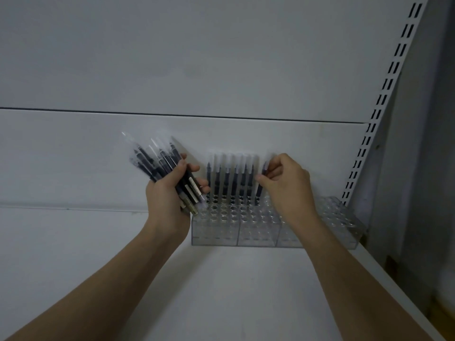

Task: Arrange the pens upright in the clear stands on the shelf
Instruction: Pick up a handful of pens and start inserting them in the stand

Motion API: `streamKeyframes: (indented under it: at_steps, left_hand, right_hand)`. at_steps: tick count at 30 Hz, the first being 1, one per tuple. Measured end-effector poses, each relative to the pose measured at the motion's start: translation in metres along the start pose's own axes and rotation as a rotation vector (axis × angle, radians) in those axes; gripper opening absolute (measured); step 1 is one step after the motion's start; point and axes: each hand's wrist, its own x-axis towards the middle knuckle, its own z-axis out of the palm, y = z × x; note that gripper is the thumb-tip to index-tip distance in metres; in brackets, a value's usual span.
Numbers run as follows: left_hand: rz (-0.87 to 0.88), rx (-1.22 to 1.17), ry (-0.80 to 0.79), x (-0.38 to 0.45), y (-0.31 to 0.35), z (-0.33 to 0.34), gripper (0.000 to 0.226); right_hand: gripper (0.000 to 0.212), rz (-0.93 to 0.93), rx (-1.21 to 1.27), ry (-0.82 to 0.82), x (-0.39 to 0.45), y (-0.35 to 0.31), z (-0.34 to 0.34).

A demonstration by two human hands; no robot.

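My right hand covers the lower barrel of the dark clear-capped pen it pinches, so I cannot tell whether it sits in a hole; my left hand hides the middle of the bundle of dark pens; both forearms run off the bottom edge; the clear plastic stands are partly behind my right wrist; the pen tops are blurred.

1. The clear stands sit on the shelf, at its 1 o'clock corner.
2. A row of pens stands upright in the stands' 12 o'clock holes.
3. A bundle of pens is at 9 o'clock of this row.
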Motion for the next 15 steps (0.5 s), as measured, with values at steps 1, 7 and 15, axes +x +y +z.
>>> streamKeyframes:
  at_steps: [1, 7, 15]
  left_hand:
    - [-0.01, 0.023, -0.017, -0.002, 0.0, 0.0, 0.011]
    - [-0.029, 0.147, -0.052, -0.006, -0.001, -0.002, 0.026]
    - [-0.078, 0.067, -0.153, -0.013, 0.002, 0.009, 0.022]
  right_hand:
    - [0.022, 0.006, -0.022, -0.014, -0.001, 0.0, 0.0]
    - [0.027, 0.014, -0.096, -0.05, -0.005, 0.0, 0.002]
    - [0.024, -0.065, 0.018, 0.063, -0.004, -0.024, -0.02]
